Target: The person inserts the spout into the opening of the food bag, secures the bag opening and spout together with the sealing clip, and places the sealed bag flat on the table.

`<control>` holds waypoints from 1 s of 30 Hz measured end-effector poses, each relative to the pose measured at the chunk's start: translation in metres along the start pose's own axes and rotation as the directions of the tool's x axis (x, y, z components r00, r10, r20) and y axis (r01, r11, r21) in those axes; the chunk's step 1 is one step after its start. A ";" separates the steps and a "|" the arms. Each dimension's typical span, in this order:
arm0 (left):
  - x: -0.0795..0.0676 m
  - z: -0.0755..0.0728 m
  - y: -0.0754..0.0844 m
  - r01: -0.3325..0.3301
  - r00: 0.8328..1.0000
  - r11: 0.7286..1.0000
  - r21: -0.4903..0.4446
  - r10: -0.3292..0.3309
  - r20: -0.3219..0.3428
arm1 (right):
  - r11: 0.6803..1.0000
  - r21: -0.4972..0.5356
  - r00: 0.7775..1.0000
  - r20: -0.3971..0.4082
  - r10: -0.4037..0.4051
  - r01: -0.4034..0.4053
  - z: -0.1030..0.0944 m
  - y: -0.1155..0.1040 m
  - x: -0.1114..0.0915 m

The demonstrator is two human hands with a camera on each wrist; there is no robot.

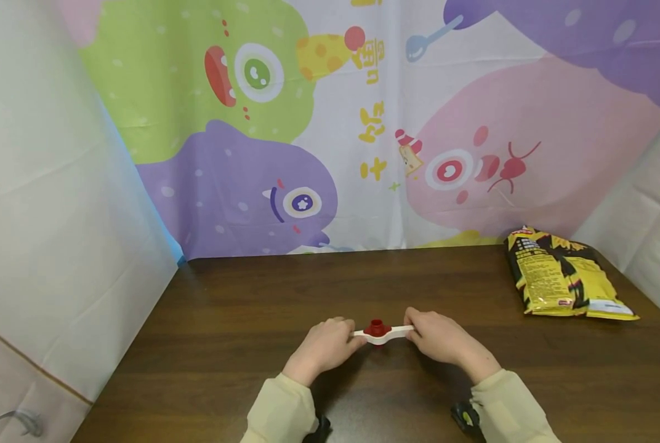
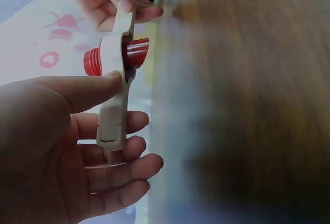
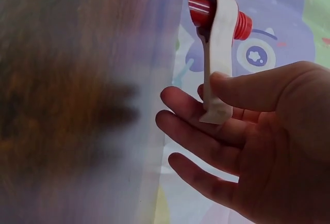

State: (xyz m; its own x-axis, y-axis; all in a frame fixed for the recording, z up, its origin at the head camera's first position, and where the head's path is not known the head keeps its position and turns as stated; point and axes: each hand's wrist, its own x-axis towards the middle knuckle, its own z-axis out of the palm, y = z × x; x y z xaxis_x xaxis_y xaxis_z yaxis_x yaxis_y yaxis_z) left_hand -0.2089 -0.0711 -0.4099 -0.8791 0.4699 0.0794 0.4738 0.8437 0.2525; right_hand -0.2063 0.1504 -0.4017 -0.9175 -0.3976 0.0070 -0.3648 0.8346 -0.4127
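Observation:
Between my two hands is a white bag clip (image 1: 378,339) with a red spout (image 1: 377,326) through its middle. The left hand (image 1: 325,344) pinches one end of the bar between thumb and fingers; its other fingers spread loosely in the left wrist view. At the opposite end, the right hand (image 1: 441,337) pinches the bar the same way. In the right wrist view the clip (image 3: 223,54) has a ridged, threaded red neck (image 3: 244,26) on one side and a smooth red tube (image 3: 200,11) on the other. The clip is held above the brown table (image 1: 241,344).
A yellow and black snack bag (image 1: 563,277) lies at the table's back right. Behind the table hangs a cartoon-printed cloth (image 1: 363,234), with pale fabric walls (image 1: 69,184) at the sides. Black straps (image 1: 465,418) show under the cream sleeves (image 1: 513,409).

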 end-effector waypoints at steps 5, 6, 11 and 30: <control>-0.001 -0.001 -0.001 -0.006 1.000 0.999 -0.035 0.006 0.010 | 1.000 -0.001 1.000 -0.021 -0.021 0.021 0.002 -0.001 0.000; -0.001 -0.001 -0.001 -0.006 1.000 0.999 -0.044 0.007 0.014 | 1.000 -0.005 0.999 -0.030 -0.029 0.028 0.003 -0.001 0.001; 0.000 0.000 -0.003 -0.008 0.999 0.997 -0.072 0.010 0.036 | 0.997 -0.035 0.994 -0.080 -0.071 0.068 0.004 -0.002 0.001; 0.001 -0.002 -0.004 -0.073 0.997 0.996 -0.057 0.072 -0.029 | 0.964 -0.216 0.970 -0.150 -0.190 0.155 0.006 -0.003 0.002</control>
State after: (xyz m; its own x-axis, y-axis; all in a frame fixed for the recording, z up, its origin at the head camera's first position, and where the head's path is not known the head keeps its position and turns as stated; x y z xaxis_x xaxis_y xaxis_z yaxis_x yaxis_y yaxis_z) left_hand -0.2119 -0.0743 -0.4085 -0.8440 0.5214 0.1257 0.5333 0.7907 0.3008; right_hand -0.2062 0.1446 -0.4062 -0.8447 -0.4870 0.2221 -0.5283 0.8253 -0.1997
